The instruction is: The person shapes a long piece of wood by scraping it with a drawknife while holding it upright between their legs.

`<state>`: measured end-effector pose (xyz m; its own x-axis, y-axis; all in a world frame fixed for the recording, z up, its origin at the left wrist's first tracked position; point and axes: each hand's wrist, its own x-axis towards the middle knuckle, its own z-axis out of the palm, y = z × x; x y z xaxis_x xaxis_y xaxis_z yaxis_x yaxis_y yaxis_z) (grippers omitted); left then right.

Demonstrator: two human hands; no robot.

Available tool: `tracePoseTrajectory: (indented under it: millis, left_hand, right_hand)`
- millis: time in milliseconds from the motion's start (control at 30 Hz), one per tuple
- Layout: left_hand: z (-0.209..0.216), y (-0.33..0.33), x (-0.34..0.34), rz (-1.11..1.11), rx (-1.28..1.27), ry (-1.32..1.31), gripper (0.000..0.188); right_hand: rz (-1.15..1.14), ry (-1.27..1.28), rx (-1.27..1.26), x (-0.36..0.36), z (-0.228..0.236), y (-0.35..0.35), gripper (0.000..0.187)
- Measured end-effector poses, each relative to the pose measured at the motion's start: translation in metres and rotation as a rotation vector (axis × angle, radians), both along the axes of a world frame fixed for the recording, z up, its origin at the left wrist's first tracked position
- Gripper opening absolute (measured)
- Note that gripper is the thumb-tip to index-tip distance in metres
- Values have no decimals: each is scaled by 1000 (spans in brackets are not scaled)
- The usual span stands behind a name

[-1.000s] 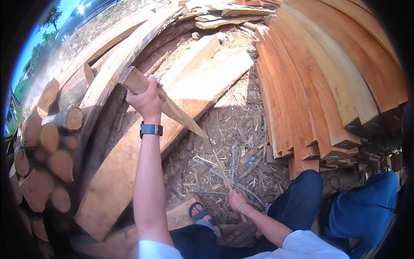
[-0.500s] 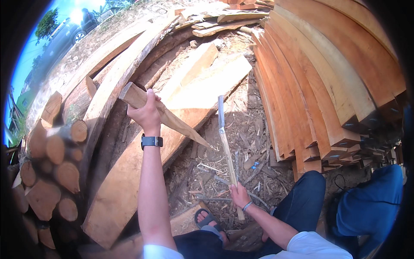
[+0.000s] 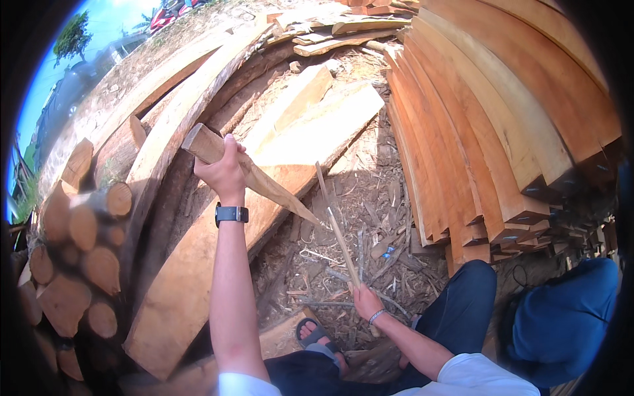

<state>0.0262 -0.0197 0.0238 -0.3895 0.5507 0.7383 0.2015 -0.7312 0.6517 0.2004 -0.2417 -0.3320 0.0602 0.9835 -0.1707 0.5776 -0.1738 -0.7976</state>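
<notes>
My left hand (image 3: 223,173) is closed around the thick upper part of a wooden stake (image 3: 274,189). The stake slants down to the right over a broad sawn plank (image 3: 191,290) and tapers to a point. My right hand (image 3: 367,302) grips the lower wooden handle of a long-handled machete (image 3: 341,243). Its narrow metal blade rises up and leftward and shows almost edge-on. The stake's tip lies close beside the machete, near where blade and handle join; whether they touch I cannot tell.
Stacked beams (image 3: 462,132) fill the right side. Cut log ends (image 3: 82,228) are piled at the left. Wood chips (image 3: 317,264) litter the ground by my sandalled foot (image 3: 316,332). A blue cloth-covered shape (image 3: 564,317) is at the lower right.
The machete's blade has swung left toward the stake and turned almost edge-on. My left hand and the stake have barely moved. A vehicle in the far left background has moved.
</notes>
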Motion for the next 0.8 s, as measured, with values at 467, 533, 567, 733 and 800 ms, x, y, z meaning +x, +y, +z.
tracePoseTrajectory:
  millis: [467, 533, 567, 733, 800]
  left_hand:
    - [1, -3, 0, 6, -28, -13, 12]
    - [0, -2, 0, 19, -12, 2, 12]
    - [1, -2, 5, 18, 0, 9, 12]
    - [5, -3, 4, 17, -29, -1, 12]
    - [0, -3, 1, 16, -34, -11, 12]
  right_hand:
    - [19, 16, -101, -2, 18, 0, 36]
    - [20, -12, -98, -1, 18, -2, 36]
    - [28, -53, -111, 0, 11, -5, 36]
    - [117, -79, -177, 1, -48, -18, 37]
    - [88, -33, -163, 1, -32, -6, 37]
